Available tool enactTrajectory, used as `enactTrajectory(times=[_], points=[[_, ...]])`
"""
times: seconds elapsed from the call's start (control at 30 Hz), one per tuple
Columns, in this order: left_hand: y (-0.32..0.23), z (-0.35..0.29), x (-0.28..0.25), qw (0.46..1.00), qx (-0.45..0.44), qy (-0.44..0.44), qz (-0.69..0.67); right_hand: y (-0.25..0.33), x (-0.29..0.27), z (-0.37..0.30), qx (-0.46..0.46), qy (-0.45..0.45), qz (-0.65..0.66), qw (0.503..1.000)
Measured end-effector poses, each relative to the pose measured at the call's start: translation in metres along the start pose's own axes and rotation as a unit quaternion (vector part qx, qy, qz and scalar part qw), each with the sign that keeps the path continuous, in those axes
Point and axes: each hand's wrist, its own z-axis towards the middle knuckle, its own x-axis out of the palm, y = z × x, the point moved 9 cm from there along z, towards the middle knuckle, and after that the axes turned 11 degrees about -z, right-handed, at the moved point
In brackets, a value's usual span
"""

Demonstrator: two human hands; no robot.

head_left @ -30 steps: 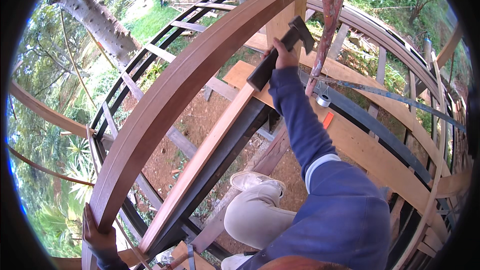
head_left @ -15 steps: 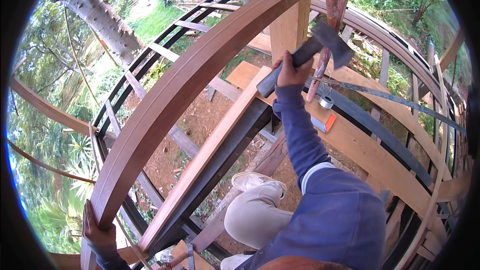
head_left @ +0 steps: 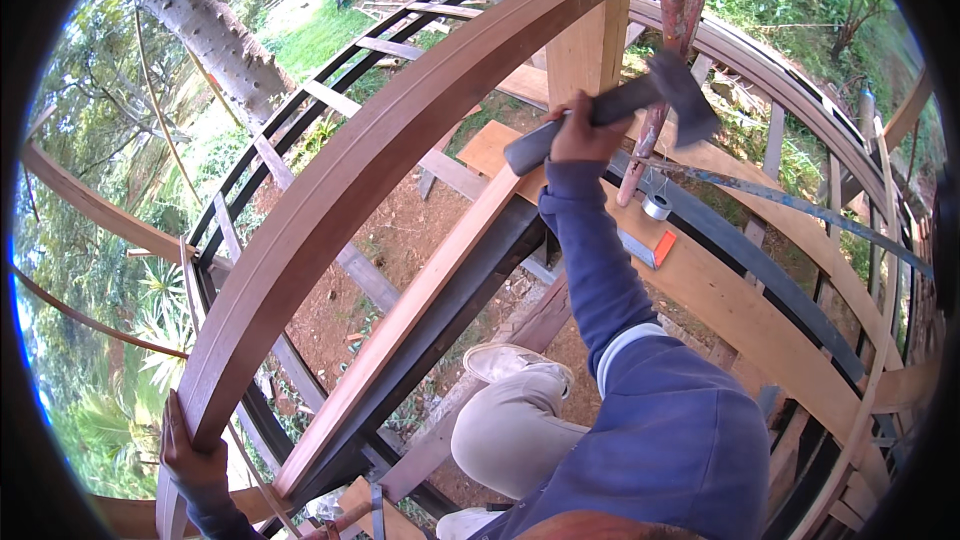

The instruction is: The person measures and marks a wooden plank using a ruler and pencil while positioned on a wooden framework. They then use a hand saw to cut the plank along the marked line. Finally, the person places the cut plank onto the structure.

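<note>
A long curved brown wooden beam [head_left: 330,180] arches from the lower left up to a light wooden post [head_left: 590,50]. My left hand [head_left: 195,460] grips the beam's near lower end, fingers stretched along its outer side and the thumb on the other. In my right hand [head_left: 590,130] is a hatchet [head_left: 640,95], fingers wrapped round its dark handle. Its flared head points right, in front of a rust-red pole [head_left: 672,50]. The raised hatchet overlaps the post's lower part in view; whether it touches anything cannot be told.
A straight timber [head_left: 410,330] lies along a black metal beam [head_left: 450,340]. At right, a small roll [head_left: 656,206] and an orange-tipped metal tool [head_left: 650,248] rest on a wide board [head_left: 740,325]. Curved black rails [head_left: 345,70] with slats surround the open frame; soil shows below.
The hatchet has turned slightly, its handle now lying more level, and the right hand has shifted a little. My left hand keeps its hold on the curved beam. The view has moved slightly.
</note>
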Motion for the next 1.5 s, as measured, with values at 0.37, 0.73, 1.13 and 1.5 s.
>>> enactTrajectory(times=[0.37,0.73,1.13,1.5], points=[[-0.001,0.002,0.000,1.000,0.009,-0.005,0.003,0.016,-0.005,0.000,-0.078,-0.023,-0.029,0.996],[-0.003,0.005,0.002,1.000,0.026,-0.005,0.008,0.012,0.009,-0.014,-0.042,0.011,-0.025,0.999],[0.000,0.010,0.005,1.000,0.001,-0.003,-0.008,0.000,0.019,0.001,-0.031,0.084,-0.104,0.991],[-0.004,0.009,0.001,0.999,0.036,-0.029,0.018,-0.030,0.033,-0.004,0.005,0.156,-0.222,0.963]])
